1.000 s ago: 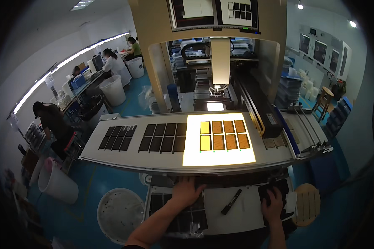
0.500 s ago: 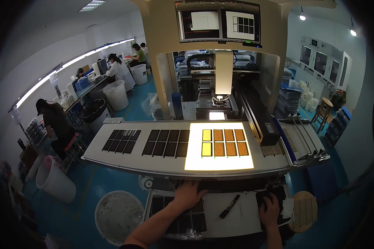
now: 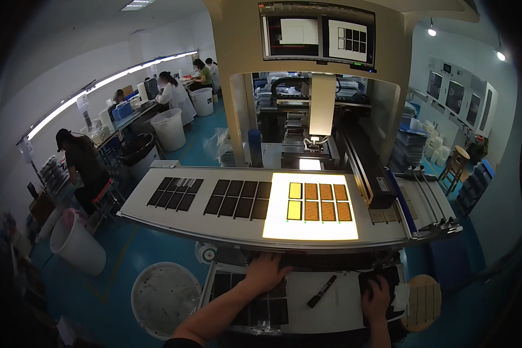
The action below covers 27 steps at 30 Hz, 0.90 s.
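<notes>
My left hand (image 3: 265,271) rests at the front edge of the machine's long white bed (image 3: 174,226), thumb stretched out to the side. Its other fingertips are partly hidden below that edge. Under my left forearm lie sheets of dark rectangular panels (image 3: 261,310) on a shelf. My right hand (image 3: 376,294) lies over a black pad (image 3: 391,278) on the same shelf, fingers apart and slightly bent. Whether anything sits under its palm is hidden. Between the hands a black marker pen (image 3: 322,291) lies on the white shelf top (image 3: 343,313).
A lit panel (image 3: 275,223) on the bed carries yellow and orange rectangles. Dark panel sheets (image 3: 238,198) lie left of it. A machine head (image 3: 322,107) and a monitor (image 3: 319,35) stand beyond. A round white bin (image 3: 165,298) and wooden stool (image 3: 421,301) flank the shelf. People sit at left.
The whole view has shifted slightly, so the machine appears farther right. Both hands stay in nearly the same places, and the pen and panels lie as before.
</notes>
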Motion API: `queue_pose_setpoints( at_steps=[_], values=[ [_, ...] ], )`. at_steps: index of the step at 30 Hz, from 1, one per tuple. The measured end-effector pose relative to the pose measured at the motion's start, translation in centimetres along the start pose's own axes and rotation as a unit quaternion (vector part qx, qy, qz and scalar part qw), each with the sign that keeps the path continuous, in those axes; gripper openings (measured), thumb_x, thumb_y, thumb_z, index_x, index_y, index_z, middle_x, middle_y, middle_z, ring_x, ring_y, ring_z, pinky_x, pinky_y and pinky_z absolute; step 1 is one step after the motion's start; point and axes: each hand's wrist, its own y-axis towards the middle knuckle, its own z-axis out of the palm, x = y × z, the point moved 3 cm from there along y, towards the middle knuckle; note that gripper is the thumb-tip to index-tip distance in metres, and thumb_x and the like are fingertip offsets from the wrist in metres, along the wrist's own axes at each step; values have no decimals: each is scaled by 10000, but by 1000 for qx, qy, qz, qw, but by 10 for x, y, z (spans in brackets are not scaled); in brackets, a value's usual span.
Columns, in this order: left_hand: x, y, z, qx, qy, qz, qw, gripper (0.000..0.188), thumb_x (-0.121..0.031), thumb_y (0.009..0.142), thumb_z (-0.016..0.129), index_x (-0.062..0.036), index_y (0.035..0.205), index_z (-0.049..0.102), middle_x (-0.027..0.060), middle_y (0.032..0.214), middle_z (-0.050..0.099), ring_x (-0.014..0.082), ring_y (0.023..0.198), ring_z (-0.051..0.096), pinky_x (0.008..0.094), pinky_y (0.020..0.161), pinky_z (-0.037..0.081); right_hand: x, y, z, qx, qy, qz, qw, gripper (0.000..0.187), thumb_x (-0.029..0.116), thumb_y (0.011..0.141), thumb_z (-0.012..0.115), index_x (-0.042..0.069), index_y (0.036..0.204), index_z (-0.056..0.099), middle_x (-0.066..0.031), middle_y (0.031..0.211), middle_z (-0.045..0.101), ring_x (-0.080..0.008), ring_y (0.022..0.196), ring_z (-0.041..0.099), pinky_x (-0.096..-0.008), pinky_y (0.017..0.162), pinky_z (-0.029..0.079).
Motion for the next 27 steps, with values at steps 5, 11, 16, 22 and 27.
queue_pose_setpoints(
  at_steps=[5,11,16,22,27],
  values=[
    [4,0,2,12,20,-38,999,760,-573,1031,641,-31,1552,525,313,1496,540,509,1304,599,589,1077,532,-2,-1,2,-2,6,5,1000,414,103,817,735,25,1224,730,-289,1395,616,-503,1279,619,-547,1070,542],
    [3,0,1,14,18,-43,999,758,-580,1030,637,-45,1556,525,320,1512,528,517,1334,579,595,1089,522,-2,-2,2,-5,2,-4,1000,423,96,813,734,28,1230,725,-285,1388,618,-501,1275,620,-546,1070,542],
    [1,0,0,-5,-2,-1,1000,757,-581,1033,634,-32,1543,532,328,1507,528,520,1329,583,591,1096,516,-1,-1,4,30,4,-19,999,422,96,815,731,30,1232,723,-283,1389,618,-503,1271,622,-545,1063,546],
    [2,0,1,-6,4,-3,1000,755,-583,1037,629,-13,1524,541,333,1499,532,524,1309,591,593,1083,525,0,-1,3,28,-4,-18,999,421,89,815,736,29,1232,724,-274,1387,622,-495,1266,627,-544,1056,550],
    [1,0,0,-9,10,3,1000,754,-579,1034,636,-13,1523,541,331,1492,537,525,1287,604,594,1062,538,0,-1,-1,-27,-11,-12,999,419,82,813,732,23,1227,725,-266,1380,627,-487,1256,631,-538,1040,557]
  ],
)
